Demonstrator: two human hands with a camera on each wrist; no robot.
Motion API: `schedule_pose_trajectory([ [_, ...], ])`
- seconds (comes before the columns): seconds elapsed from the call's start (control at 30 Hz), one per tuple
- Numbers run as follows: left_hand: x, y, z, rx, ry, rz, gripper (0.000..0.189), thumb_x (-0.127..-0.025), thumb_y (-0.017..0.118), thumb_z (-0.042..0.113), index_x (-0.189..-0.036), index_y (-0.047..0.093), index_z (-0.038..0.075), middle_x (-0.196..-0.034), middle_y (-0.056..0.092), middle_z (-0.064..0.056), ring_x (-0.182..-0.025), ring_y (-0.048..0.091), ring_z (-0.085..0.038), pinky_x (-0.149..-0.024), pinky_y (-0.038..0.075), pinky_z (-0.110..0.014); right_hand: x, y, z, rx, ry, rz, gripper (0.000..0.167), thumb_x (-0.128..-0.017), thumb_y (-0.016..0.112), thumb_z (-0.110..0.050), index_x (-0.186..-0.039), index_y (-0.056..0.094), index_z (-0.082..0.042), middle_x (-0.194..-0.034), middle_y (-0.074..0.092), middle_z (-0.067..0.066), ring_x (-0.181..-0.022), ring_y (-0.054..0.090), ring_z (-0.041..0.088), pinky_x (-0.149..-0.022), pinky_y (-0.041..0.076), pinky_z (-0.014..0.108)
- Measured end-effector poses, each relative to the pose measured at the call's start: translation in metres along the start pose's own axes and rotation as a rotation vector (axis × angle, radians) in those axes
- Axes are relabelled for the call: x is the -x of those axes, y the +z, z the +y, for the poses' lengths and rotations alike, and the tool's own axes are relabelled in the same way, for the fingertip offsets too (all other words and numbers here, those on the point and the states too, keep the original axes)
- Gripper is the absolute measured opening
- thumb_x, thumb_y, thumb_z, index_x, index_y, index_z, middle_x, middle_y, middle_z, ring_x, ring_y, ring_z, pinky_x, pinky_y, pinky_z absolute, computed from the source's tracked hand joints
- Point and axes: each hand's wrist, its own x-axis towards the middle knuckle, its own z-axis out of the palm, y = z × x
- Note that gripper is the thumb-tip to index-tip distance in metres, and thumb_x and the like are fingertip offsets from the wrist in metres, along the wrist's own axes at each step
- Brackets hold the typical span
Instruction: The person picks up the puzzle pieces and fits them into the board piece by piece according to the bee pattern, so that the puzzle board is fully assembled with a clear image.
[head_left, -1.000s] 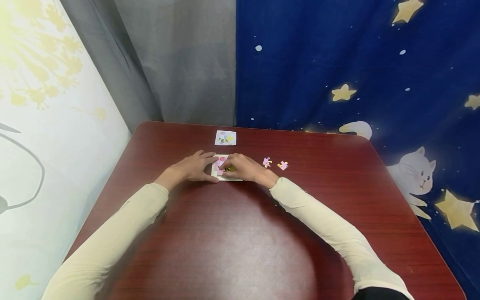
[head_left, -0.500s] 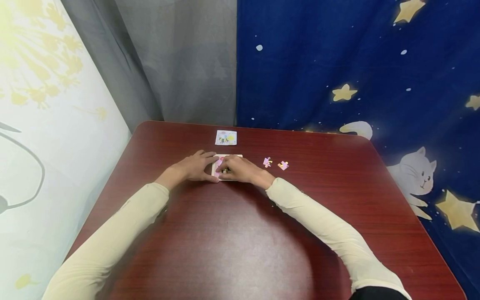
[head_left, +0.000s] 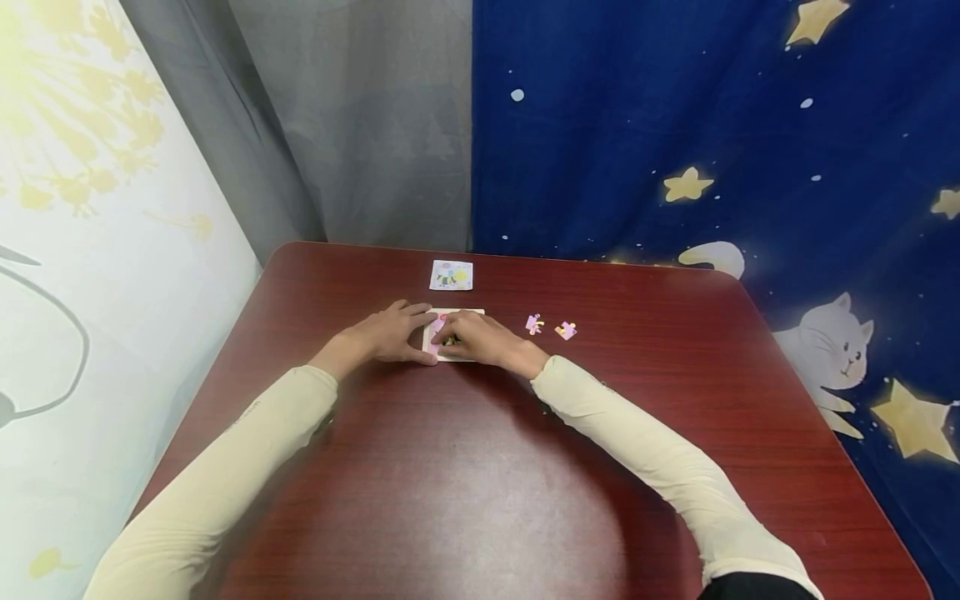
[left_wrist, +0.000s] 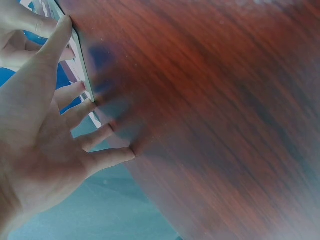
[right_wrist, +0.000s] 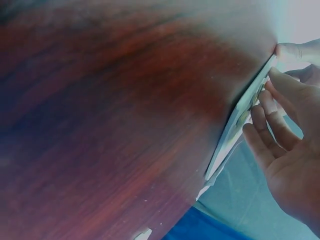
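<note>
A small white-framed jigsaw puzzle board (head_left: 476, 312) lies on the table, with pink and yellow picture parts showing between the hands. My left hand (head_left: 390, 333) is at its left side, thumb near the front corner and fingers spread along the edge; in the left wrist view those fingers look nearly straight. Over the board is my right hand (head_left: 480, 337), fingers bent down and thumb close to the front rim. It pinches at a puzzle piece (head_left: 448, 340), mostly covered by the fingers. The right wrist view shows this hand's fingertips (right_wrist: 248, 129) at the board's face.
Two loose puzzle pieces, one pink-yellow (head_left: 534, 324) and another like it (head_left: 566, 331), lie to the right of the board. A picture card with a bee (head_left: 452, 276) lies behind it. The dark red table (head_left: 420, 483) ends at curtains.
My right hand has shifted slightly left and down over the board, then stayed there. More of the board's upper right rim shows. My left hand has kept its place.
</note>
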Motion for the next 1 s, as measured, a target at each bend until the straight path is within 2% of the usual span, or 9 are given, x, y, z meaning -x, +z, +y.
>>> schedule_pose_trajectory([
  [0.33, -0.001, 0.001, 0.002, -0.003, 0.002, 0.002, 0.098, -0.086, 0.074, 0.067, -0.162, 0.039, 0.015, -0.168, 0.032, -0.011, -0.15, 0.03, -0.042, -0.108, 0.042, -0.065, 0.007, -0.002, 0.006, -0.007, -0.029, 0.035, 0.018, -0.098, 0.075, -0.024, -0.112, 0.081, -0.014, -0.108, 0.075, 0.0, -0.101, 0.066, 0.012, -0.091, 0.053, 0.029],
  [0.63, -0.002, 0.001, 0.002, -0.003, -0.009, 0.0, 0.099, -0.085, 0.075, 0.067, -0.161, 0.04, 0.016, -0.168, 0.032, -0.011, -0.15, 0.029, -0.042, -0.108, 0.041, -0.066, 0.019, -0.011, 0.015, -0.046, 0.051, 0.035, 0.026, -0.098, 0.075, -0.023, -0.121, 0.078, -0.012, -0.116, 0.075, 0.002, -0.109, 0.067, 0.016, -0.098, 0.053, 0.032],
  [0.87, -0.001, 0.001, 0.002, -0.011, -0.013, 0.0, 0.099, -0.084, 0.075, 0.068, -0.161, 0.041, 0.015, -0.167, 0.033, -0.011, -0.148, 0.033, -0.041, -0.107, 0.043, -0.064, 0.032, -0.018, 0.026, -0.085, 0.092, 0.066, 0.027, -0.098, 0.075, -0.021, -0.123, 0.078, -0.01, -0.116, 0.075, 0.004, -0.103, 0.069, 0.014, -0.092, 0.056, 0.03],
  [1.0, -0.001, 0.0, 0.003, -0.001, -0.025, -0.005, 0.099, -0.085, 0.075, 0.068, -0.161, 0.04, 0.016, -0.168, 0.032, -0.011, -0.15, 0.03, -0.042, -0.11, 0.04, -0.065, 0.04, -0.02, 0.033, -0.09, 0.11, 0.087, 0.027, -0.098, 0.075, -0.019, -0.123, 0.077, -0.009, -0.114, 0.075, 0.004, -0.102, 0.069, 0.014, -0.091, 0.056, 0.03],
])
